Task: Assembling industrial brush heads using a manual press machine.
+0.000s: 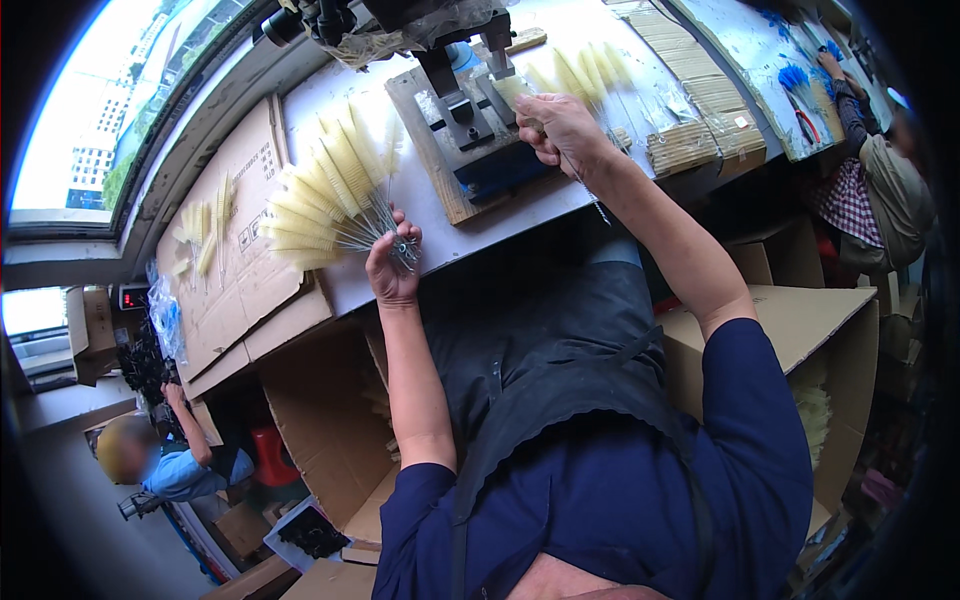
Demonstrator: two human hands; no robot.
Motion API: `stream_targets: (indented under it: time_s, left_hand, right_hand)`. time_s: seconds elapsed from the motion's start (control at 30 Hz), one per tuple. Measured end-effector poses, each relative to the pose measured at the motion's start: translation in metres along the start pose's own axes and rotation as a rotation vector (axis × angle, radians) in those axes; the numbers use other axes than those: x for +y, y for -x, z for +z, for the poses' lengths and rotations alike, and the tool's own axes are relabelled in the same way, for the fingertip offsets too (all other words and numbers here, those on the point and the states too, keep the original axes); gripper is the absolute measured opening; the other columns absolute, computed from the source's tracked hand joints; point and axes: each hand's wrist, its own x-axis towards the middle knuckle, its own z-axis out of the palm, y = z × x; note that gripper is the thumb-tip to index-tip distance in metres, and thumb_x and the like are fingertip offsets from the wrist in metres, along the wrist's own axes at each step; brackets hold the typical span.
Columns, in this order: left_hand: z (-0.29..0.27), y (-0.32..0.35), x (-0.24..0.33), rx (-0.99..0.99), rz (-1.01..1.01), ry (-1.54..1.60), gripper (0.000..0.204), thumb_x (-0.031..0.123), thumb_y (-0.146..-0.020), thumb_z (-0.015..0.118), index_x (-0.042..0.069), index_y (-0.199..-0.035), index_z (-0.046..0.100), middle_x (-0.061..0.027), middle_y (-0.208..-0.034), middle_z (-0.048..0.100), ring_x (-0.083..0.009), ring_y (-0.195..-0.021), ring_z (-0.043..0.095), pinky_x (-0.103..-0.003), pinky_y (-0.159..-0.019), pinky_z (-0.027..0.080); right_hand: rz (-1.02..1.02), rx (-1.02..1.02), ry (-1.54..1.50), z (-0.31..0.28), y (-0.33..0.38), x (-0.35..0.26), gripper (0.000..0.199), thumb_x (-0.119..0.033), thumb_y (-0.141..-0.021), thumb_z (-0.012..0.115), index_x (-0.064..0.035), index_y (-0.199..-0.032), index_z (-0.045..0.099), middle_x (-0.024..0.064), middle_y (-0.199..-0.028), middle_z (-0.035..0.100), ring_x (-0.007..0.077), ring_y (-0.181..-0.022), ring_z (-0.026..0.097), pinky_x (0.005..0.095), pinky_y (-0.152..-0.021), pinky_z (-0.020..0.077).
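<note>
My left hand (396, 262) is closed round the wire handles of a fanned bundle of bottle brushes (328, 192) with cream bristles. Their looped wire ends show at the palm, and the bristles spread out to the left over the white table. Fingers bent in a pinch, my right hand (566, 130) grips one more bottle brush, whose twisted wire handle (592, 197) slants out below the wrist. Pale bristles (512, 90) show just beyond the fingertips, beside the head of a small bench press (462, 122). Whether they touch the press, I cannot tell.
More brushes (590, 70) lie on the table right of the press. Flattened cardboard (235, 245) with a few brushes lies at the left. Open cardboard boxes (325, 420) stand below the table edge on both sides. One person works at the far left, another at the upper right.
</note>
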Motion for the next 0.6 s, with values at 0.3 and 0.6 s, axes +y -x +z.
stream_targets:
  time_s: [0.3,0.6]
  left_hand:
    - [-0.004,-0.002,0.002,0.012,0.004,-0.015,0.053,-0.002,-0.084,0.060,-0.004,-0.135,0.045,-0.0150,-0.115,0.059,-0.0227,-0.099,0.063,-0.040,-0.099,0.050]
    - [-0.006,-0.004,0.000,0.037,0.023,0.010,0.047,-0.003,-0.084,0.060,-0.005,-0.130,0.049,-0.0169,-0.119,0.060,-0.0263,-0.107,0.064,-0.044,-0.102,0.049]
  right_hand:
    - [0.016,-0.022,-0.093,0.006,0.000,-0.003,0.025,-0.027,-0.099,0.059,-0.0072,-0.084,0.054,-0.0015,-0.062,0.049,0.0036,-0.042,0.039,0.0193,-0.032,0.0306]
    - [-0.090,0.023,0.076,-0.018,0.012,-0.005,0.030,-0.029,-0.101,0.056,-0.0067,-0.081,0.058,-0.0010,-0.057,0.050,0.0031,-0.036,0.034,0.0195,-0.033,0.0285]
